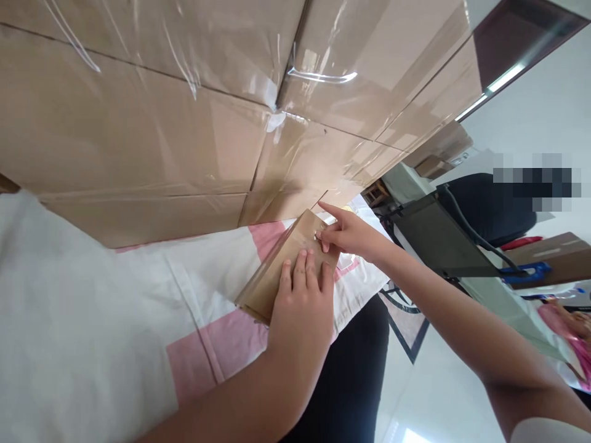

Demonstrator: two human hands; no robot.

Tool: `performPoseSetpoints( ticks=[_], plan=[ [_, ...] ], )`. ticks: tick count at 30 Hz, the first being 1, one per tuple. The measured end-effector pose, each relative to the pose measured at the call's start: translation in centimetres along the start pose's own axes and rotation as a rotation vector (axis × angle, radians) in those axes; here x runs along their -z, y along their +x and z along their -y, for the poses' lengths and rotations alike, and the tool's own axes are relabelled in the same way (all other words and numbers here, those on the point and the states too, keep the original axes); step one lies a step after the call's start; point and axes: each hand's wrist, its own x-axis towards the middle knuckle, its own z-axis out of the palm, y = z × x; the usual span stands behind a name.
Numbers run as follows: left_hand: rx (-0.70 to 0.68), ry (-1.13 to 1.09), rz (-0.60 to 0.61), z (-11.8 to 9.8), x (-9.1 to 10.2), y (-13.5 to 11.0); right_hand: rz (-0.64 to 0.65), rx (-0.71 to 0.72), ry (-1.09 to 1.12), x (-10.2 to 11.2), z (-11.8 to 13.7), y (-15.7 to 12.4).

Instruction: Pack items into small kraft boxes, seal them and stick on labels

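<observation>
A small flat brown cardboard box (281,264) wrapped in glossy tape lies on a white and pink cloth (203,289). My left hand (302,307) lies flat on the box's near end, fingers stretched out and pressing down. My right hand (344,232) is at the far end of the box, forefinger extended and the other fingers curled, with the fingertips on the box's top edge. What the curled fingers pinch, if anything, is too small to make out.
Large taped cardboard cartons (184,104) are stacked just behind the cloth and fill the upper view. To the right are a dark tilted panel (438,240), a black chair (484,209), a brown box (554,255) and pale floor (443,381). My dark trousers (355,369) show below.
</observation>
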Motion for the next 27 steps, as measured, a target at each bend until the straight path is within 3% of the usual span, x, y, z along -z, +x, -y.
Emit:
performPoseSetpoints(
  ticks=[4,12,19,22,27],
  plan=[
    [0.039,-0.047,-0.014,-0.1,0.0,0.1,-0.011,-0.095,-0.039,0.2,0.4,0.5],
    [-0.029,0.065,0.034,0.4,0.8,0.1,0.067,-0.176,-0.077,1.0,-0.4,2.3],
    [-0.043,0.019,0.117,0.3,0.9,0.3,-0.018,-0.289,-0.253,3.3,-2.4,-0.3],
    [-0.038,0.055,0.097,0.3,0.7,0.3,-0.033,-0.246,-0.359,4.0,-3.2,-0.9],
    [-0.059,0.184,0.035,0.5,0.4,-0.1,-0.114,-0.048,-0.442,3.0,-4.1,0.3]
  ],
)
